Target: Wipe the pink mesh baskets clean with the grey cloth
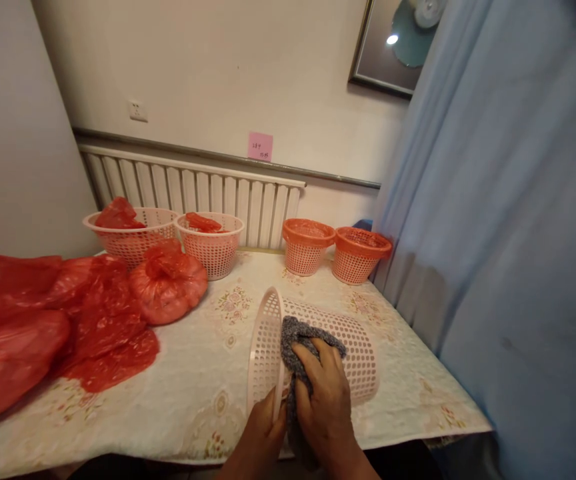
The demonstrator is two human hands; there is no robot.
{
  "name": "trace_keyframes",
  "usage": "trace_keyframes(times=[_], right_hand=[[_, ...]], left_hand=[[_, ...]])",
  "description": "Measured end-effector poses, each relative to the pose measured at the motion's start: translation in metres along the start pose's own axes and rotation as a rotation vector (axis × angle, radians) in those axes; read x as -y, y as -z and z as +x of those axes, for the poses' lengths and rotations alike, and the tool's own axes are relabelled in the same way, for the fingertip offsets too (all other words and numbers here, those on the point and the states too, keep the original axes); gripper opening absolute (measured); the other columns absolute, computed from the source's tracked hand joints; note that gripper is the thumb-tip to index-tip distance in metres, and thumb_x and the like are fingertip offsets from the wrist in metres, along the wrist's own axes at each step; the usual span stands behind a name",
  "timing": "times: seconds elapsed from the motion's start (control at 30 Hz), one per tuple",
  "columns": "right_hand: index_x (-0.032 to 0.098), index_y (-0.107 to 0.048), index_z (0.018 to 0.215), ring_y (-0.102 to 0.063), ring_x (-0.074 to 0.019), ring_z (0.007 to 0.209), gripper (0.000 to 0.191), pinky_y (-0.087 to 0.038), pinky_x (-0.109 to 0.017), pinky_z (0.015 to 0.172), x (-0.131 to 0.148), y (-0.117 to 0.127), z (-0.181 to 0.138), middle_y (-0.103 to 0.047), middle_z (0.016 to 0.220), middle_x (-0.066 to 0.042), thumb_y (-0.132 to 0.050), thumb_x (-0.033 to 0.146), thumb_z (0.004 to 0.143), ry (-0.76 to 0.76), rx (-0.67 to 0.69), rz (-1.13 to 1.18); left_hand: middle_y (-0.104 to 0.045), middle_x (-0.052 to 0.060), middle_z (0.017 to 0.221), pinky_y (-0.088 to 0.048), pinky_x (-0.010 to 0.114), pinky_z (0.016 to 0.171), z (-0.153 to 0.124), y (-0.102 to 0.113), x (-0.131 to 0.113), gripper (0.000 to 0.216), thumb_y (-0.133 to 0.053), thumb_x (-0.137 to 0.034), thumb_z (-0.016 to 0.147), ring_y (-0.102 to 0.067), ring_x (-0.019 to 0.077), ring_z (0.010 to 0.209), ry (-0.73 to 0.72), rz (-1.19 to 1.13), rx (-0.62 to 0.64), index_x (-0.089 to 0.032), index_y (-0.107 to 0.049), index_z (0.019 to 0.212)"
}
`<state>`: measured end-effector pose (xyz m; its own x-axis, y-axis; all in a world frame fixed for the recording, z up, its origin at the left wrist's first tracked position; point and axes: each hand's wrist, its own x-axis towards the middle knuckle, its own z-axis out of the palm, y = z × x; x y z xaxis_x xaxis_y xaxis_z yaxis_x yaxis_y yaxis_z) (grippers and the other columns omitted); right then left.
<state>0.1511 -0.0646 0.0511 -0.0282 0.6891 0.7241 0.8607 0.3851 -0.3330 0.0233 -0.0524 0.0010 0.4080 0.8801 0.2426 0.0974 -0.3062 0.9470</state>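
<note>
A pale pink perforated plastic basket (358,357) lies on its side near the front of the table, its open mouth turned to the left. My left hand (267,427) grips the basket's rim at the lower edge, with some fingers hidden behind it. Pressed against the outer wall just behind the rim is a dark grey cloth (298,340). My right hand (325,393) is closed over this cloth, fingers bent, and part of the cloth hangs down below the palm.
Red plastic bags (103,320) cover the table's left side. Two pink baskets (213,250) holding red bags stand behind them. Farther right are two baskets lined with red bags (309,230). A blue curtain (493,233) borders the right edge; a radiator (228,200) runs behind.
</note>
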Motion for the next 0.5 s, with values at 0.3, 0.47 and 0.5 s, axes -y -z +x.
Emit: trace_keyframes(times=[0.3,0.47,0.5], right_hand=[[0.023,-0.062,0.109,-0.049,-0.0248,0.109,0.042,-0.042,-0.046,0.095,-0.095,0.011,0.015,-0.054,0.118,-0.008,-0.044,0.007,0.074,-0.078,-0.011,-0.165],[0.018,-0.062,0.108,-0.048,-0.0238,0.112,0.04,-0.039,-0.044,0.098,-0.155,0.025,0.0,-0.056,0.117,-0.009,-0.042,0.013,0.074,-0.224,-0.097,-0.205],[0.018,-0.062,0.108,-0.048,-0.0239,0.112,0.04,-0.038,-0.044,0.098,-0.159,0.027,-0.003,-0.056,0.117,-0.009,-0.041,0.014,0.074,-0.243,-0.109,-0.21]], left_hand=[[-0.068,0.012,0.114,-0.042,0.038,0.099,-0.01,-0.005,0.008,0.043,-0.042,-0.043,0.089,-0.059,0.0276,0.108,0.076,0.064,-0.035,-0.015,-0.063,0.114],[-0.067,0.01,0.117,-0.04,0.038,0.102,-0.015,-0.008,0.013,0.041,-0.044,-0.043,0.089,-0.058,0.0278,0.111,0.06,0.05,-0.022,-0.018,-0.062,0.116],[-0.067,0.01,0.118,-0.04,0.039,0.103,-0.015,-0.008,0.013,0.041,-0.043,-0.042,0.089,-0.058,0.0278,0.112,0.043,0.051,-0.017,-0.019,-0.062,0.116]])
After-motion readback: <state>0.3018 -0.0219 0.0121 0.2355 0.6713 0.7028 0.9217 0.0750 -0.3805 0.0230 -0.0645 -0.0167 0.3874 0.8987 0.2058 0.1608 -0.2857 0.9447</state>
